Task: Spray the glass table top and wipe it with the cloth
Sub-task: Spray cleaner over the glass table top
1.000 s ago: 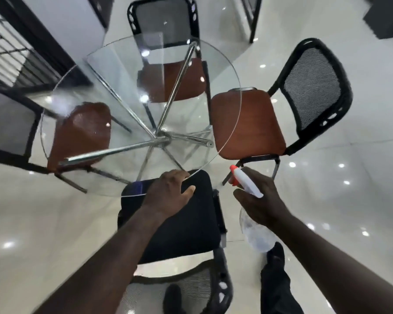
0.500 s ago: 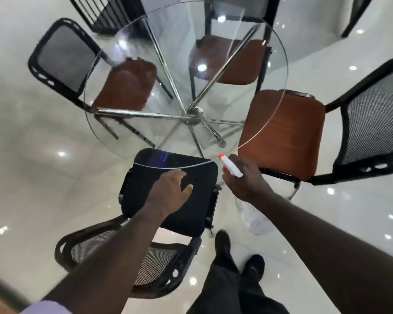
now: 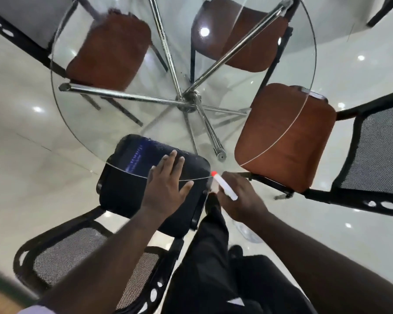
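A round glass table top on crossed chrome legs fills the upper middle. My right hand is shut on a clear spray bottle with a white head and red nozzle, whose tip sits right at the near rim of the glass. The bottle's body hangs below the hand. My left hand is spread flat, fingers apart, over the near rim of the glass above a black chair seat. I see no cloth.
A black-seated mesh chair stands directly before me, tucked partly under the glass. Three brown-seated chairs ring the table: right, far left, far middle. The floor is glossy white tile. My legs and shoes are below.
My view has swung and closed in on the table. My left hand reached forward onto the near glass rim. The spray nozzle came up to the rim from lower right.
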### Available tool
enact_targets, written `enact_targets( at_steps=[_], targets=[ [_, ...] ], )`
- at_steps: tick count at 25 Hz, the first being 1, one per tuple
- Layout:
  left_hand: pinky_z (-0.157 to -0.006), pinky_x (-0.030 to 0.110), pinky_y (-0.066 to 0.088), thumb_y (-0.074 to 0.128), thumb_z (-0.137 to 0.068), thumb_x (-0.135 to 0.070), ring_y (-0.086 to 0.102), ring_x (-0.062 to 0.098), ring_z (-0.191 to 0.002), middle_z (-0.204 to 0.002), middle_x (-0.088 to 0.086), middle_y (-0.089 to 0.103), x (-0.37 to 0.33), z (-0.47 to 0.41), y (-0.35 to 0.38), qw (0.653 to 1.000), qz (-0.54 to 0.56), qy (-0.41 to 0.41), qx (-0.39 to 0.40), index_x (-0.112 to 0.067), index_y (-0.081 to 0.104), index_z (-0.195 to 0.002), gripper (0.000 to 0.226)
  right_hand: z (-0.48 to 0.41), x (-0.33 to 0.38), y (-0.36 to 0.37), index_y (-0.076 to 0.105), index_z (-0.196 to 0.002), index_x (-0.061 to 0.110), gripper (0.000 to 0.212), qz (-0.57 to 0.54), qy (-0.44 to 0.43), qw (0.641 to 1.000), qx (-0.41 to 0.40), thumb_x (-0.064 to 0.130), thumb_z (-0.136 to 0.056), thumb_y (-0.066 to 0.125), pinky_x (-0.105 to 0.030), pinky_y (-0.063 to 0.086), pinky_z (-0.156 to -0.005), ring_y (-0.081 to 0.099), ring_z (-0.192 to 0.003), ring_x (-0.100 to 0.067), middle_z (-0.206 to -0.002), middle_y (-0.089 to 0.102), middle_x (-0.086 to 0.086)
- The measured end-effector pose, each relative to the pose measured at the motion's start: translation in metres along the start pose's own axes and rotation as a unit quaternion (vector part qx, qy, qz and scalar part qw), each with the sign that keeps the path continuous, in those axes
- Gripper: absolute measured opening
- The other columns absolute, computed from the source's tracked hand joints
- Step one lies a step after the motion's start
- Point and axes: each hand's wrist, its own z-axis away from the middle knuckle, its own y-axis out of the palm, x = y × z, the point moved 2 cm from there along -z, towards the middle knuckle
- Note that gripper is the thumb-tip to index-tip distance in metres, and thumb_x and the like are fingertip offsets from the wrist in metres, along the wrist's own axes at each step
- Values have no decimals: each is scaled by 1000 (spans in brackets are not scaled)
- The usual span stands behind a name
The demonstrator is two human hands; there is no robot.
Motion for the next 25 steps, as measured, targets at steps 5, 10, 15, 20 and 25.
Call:
enact_targets(
  at_steps=[5,10,15,20,25],
  targets=[
    [-130,59,18,49,-102,-59,6,24,-164,-177,2,6,-36,-34,-6,999,13,20,34,-22,22,-167,79,5,-40,-68,66,-89,4,15,1,108,993,-41,1,-76,60,-33,44,-72,58,-78,-23,-82,68,-6],
    [-128,64,18,50,-101,-61,7,28,-163,-177,2,4,-62,-68,-12,998,4,23,58,-24,18,-167,82,4,-66,-112,47,-76,25,27,2,142,988,-61,1,-81,60,-24,32,-58,46,-58,-7,-63,48,10],
    [-124,66,25,50,-100,-64,7,34,-161,-176,2,2,-82,-84,-17,993,-66,-7,96,-24,11,-167,87,-23,-63,-137,44,-69,32,35,-87,144,983,-76,3,-81,60,-17,32,-57,42,-54,-8,-59,44,9],
    [-125,62,29,63,-93,-64,10,30,-161,-176,-2,10,-86,-89,-22,993,-33,-39,105,-26,21,-165,92,-65,-61,-156,53,-73,28,37,-103,110,988,-39,-5,-82,65,-25,42,-54,53,-53,-11,-60,54,9],
    [-128,55,26,65,-92,-63,5,21,-162,-176,-10,4,-79,-92,-31,987,29,-59,146,-30,18,-167,94,-118,-43,-167,56,-74,8,8,-91,42,995,-25,10,-79,62,-40,44,-58,56,-60,-32,-63,60,-8]
  ],
)
